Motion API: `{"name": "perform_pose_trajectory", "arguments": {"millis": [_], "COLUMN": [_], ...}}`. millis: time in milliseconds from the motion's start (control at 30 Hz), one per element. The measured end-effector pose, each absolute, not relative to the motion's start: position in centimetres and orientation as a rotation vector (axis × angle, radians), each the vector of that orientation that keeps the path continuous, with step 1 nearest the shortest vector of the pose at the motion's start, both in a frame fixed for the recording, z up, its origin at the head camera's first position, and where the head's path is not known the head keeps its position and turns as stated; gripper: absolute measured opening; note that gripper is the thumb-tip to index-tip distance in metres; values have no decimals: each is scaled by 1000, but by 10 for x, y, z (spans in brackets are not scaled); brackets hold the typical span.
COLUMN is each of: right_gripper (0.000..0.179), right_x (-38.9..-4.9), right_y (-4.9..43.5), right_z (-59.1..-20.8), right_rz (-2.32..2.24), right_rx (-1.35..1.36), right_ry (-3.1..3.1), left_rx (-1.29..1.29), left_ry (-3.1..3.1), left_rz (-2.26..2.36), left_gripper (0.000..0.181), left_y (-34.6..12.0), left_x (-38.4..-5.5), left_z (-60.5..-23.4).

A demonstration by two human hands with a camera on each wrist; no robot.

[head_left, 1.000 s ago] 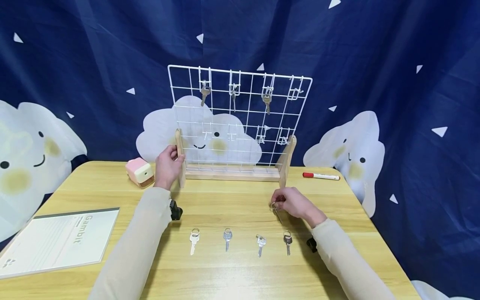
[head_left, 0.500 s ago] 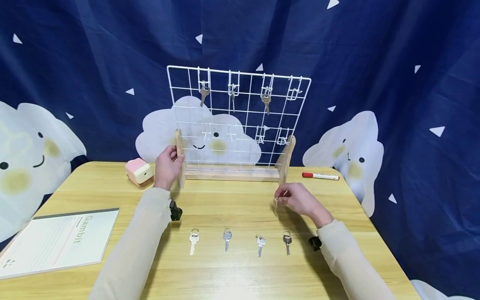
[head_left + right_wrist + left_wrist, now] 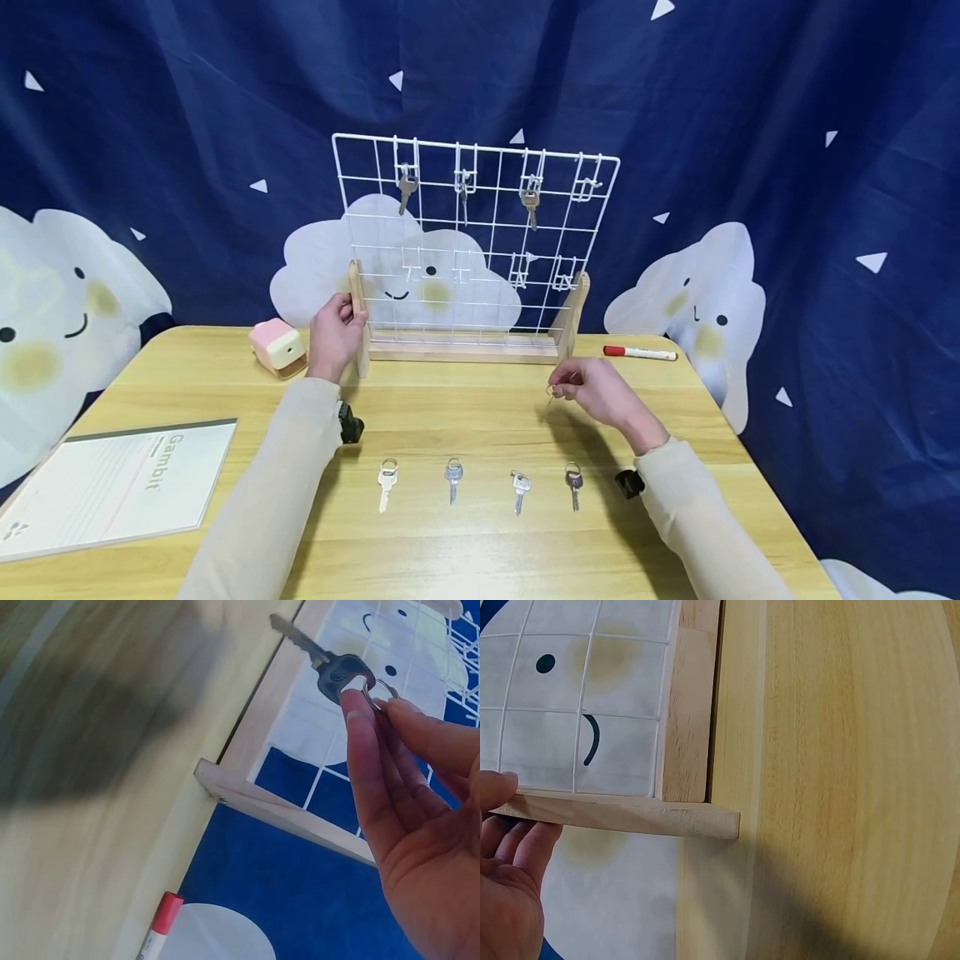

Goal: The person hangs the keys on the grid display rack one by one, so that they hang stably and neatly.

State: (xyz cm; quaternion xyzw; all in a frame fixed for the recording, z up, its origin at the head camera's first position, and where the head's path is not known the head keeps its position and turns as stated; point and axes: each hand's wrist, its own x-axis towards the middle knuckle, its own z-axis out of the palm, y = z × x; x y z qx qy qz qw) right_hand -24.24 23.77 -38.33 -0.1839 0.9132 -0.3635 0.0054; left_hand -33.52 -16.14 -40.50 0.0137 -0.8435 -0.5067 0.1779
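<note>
My left hand (image 3: 335, 340) grips the left wooden side post (image 3: 630, 814) of a white wire grid rack (image 3: 465, 352), thumb on one side and fingers on the other in the left wrist view. Between thumb and index finger, my right hand (image 3: 598, 393) pinches the ring (image 3: 393, 688) of a dark-headed metal key (image 3: 339, 674); the key is held above the table, in front of the rack's right post. Three keys hang from the upper hooks, among them a left one (image 3: 407, 196) and a right one (image 3: 531, 204). The upper right hook (image 3: 587, 190) bears no key.
Several keys with rings lie in a row on the table, from a silver one (image 3: 387, 479) to a dark-headed one (image 3: 573, 479). A pink pencil sharpener (image 3: 278, 346) stands left, a notebook (image 3: 135, 487) lies front left, and a red-capped marker (image 3: 641, 353) lies right of the rack.
My right hand has lifted slightly and moved a little toward the rack, carrying the key by its ring. The left hand stays on the post.
</note>
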Motion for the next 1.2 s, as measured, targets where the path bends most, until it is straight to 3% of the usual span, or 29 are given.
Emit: {"name": "perform_pose_trajectory", "arguments": {"millis": [500, 1200], "right_gripper": [8, 7], "right_x": [-246, -263], "right_y": [236, 234], "right_z": [-360, -287], "right_rz": [-1347, -1444], "right_rx": [-598, -738], "right_ry": [2874, 3026], "left_rx": [46, 55], "left_ry": [-2391, -2388], "left_rz": [-1456, -1480], "left_gripper": [34, 36], "left_y": [-160, -161], "left_x": [-334, -334], "left_z": [-405, -404]}}
